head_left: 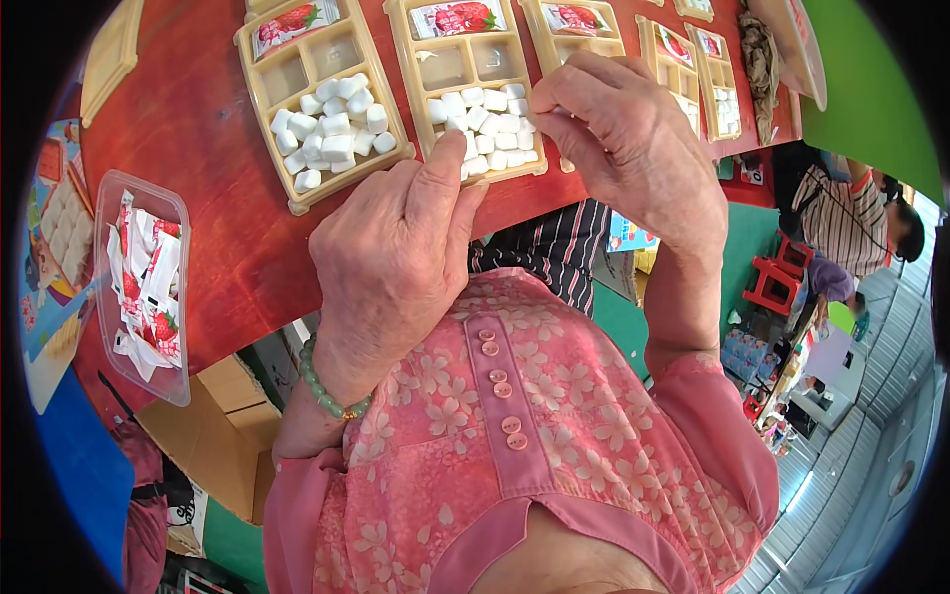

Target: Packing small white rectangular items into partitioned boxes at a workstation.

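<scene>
Marshmallows (490, 124) lay heaped in the large compartment of a beige divided tray (445, 69) on the red table (233, 262). The hands were apart: the left hand (396, 243) put an index fingertip to the heap, its grip unclear to me, while the right hand (638, 148) pinched thumb and finger together at the tray's right edge, on what I couldn't tell.
</scene>
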`<state>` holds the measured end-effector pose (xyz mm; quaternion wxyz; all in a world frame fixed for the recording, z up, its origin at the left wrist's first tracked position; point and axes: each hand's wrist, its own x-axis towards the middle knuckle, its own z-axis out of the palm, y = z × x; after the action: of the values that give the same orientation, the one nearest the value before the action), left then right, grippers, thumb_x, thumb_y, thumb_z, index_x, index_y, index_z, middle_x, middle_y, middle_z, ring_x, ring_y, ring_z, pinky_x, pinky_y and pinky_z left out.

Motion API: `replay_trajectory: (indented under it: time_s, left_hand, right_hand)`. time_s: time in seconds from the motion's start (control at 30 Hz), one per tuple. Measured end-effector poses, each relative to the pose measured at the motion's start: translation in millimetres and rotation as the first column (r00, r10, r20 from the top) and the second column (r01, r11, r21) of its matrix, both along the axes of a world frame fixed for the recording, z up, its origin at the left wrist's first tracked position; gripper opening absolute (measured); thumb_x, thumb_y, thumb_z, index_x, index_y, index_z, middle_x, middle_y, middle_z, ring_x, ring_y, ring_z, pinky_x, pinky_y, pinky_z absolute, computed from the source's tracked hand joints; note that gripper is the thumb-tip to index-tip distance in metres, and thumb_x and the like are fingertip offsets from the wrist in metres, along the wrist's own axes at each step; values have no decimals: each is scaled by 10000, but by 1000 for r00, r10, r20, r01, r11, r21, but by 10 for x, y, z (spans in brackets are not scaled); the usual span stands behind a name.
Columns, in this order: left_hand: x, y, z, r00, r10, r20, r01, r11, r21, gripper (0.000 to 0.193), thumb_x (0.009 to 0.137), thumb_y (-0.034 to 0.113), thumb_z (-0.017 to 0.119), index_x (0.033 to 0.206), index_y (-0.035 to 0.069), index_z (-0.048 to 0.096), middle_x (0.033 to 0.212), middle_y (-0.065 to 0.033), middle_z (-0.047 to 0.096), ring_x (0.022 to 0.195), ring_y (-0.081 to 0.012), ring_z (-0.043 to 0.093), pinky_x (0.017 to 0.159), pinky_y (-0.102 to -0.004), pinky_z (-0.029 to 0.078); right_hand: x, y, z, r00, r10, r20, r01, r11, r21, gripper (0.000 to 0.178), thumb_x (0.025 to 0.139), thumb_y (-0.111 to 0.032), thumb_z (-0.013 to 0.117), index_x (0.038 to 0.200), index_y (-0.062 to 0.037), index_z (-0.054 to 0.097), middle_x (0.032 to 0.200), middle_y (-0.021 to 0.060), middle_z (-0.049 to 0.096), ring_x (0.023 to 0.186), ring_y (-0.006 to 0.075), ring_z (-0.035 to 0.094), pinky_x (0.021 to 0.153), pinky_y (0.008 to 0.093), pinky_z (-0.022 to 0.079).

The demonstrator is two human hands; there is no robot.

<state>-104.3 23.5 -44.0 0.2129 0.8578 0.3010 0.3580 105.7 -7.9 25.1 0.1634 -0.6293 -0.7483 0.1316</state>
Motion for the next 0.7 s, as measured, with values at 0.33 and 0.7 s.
replay_trajectory:
  time_s: [0.33,0.7]
  left_hand:
    - [-1,16,25,1000,-3,-16,3,1000,-7,377,839,134,766,1181,31,644,767,-58,612,675,-213,633,579,-332,523]
    - [-95,-30,51,995,81,65,-71,987,-143,349,840,102,758,1157,9,647,723,-60,586,640,-220,607,562,-340,508]
  right_hand:
    - [7,-22,-40,1000,11,25,-13,997,72,116,838,-61,685,899,-54,587,810,89,590,811,308,613,818,404,436]
    - [-121,-45,7,966,-171,-192,183,982,42,199,802,-16,780,961,-12,661,841,63,686,791,134,666,691,288,528]
